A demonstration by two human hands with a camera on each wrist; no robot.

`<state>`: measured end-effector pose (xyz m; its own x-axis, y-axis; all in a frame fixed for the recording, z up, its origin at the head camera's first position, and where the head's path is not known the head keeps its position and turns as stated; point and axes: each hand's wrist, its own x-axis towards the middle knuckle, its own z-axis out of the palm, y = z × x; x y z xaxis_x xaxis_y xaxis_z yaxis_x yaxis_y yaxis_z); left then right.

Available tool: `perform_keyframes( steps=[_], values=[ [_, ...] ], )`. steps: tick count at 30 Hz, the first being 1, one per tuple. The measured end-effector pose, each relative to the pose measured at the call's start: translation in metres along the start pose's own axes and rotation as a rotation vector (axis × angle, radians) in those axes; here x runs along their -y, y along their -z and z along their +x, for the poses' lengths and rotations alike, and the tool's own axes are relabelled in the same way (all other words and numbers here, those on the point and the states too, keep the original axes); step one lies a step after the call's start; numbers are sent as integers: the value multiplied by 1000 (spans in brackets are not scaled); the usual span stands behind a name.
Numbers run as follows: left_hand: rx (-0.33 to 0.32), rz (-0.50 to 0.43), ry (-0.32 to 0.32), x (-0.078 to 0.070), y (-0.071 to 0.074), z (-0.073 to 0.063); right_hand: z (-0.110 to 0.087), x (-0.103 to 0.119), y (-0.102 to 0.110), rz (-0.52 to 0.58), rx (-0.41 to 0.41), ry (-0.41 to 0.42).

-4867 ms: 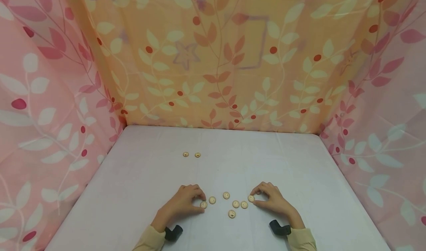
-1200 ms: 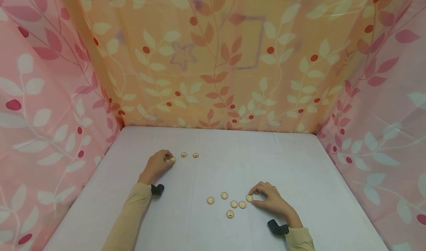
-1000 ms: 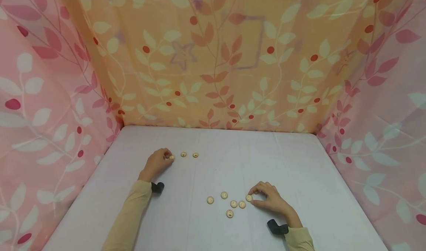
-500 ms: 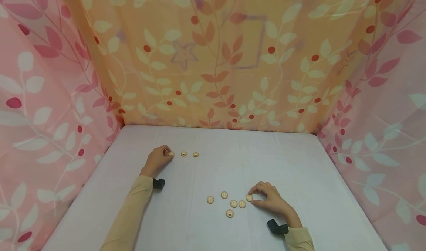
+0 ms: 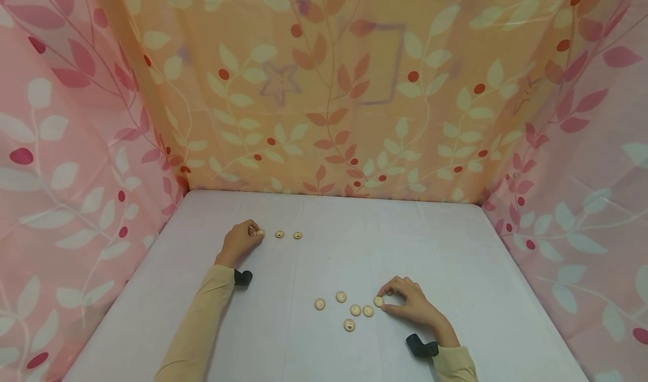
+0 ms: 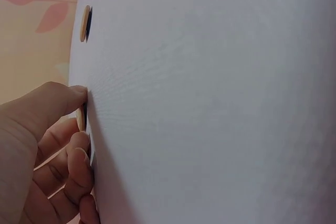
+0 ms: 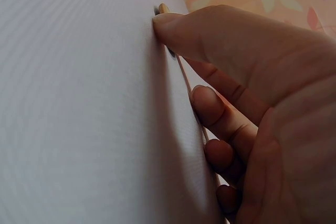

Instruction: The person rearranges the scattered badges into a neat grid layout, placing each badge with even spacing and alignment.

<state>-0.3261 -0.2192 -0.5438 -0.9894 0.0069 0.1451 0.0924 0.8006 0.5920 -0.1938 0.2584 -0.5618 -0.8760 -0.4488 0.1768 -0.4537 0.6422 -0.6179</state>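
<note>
Head view: the left hand (image 5: 237, 243) pinches one button (image 5: 260, 233); two buttons (image 5: 279, 234) lie just right of that grip, in line. The right hand (image 5: 413, 305), nearer the five buttons (image 5: 356, 310) left of its fingertips, pinches another button (image 5: 378, 302).

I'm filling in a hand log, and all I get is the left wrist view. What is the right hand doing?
Observer: The right hand pinches a tan disc on the table.

Operator: Are there other pieces around that one, so I can note them?

Observer: Yes, five loose discs lie to its left in the head view.

Operator: And which hand is nearer the back curtain?

Observer: The left hand; the right is nearer the head camera, well away from the back curtain.
</note>
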Motion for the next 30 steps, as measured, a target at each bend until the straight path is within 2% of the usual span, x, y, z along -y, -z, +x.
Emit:
perform_keyframes(
  steps=[10, 24, 30],
  values=[
    [18, -5, 32, 2, -1, -1, 1, -2, -2, -1, -7, -10],
    [26, -41, 22, -3, -2, -10, 1, -2, -3, -5, -9, -51],
    [18, -13, 0, -7, -4, -16, 1, -2, -3, -7, -9, -44]
  ],
)
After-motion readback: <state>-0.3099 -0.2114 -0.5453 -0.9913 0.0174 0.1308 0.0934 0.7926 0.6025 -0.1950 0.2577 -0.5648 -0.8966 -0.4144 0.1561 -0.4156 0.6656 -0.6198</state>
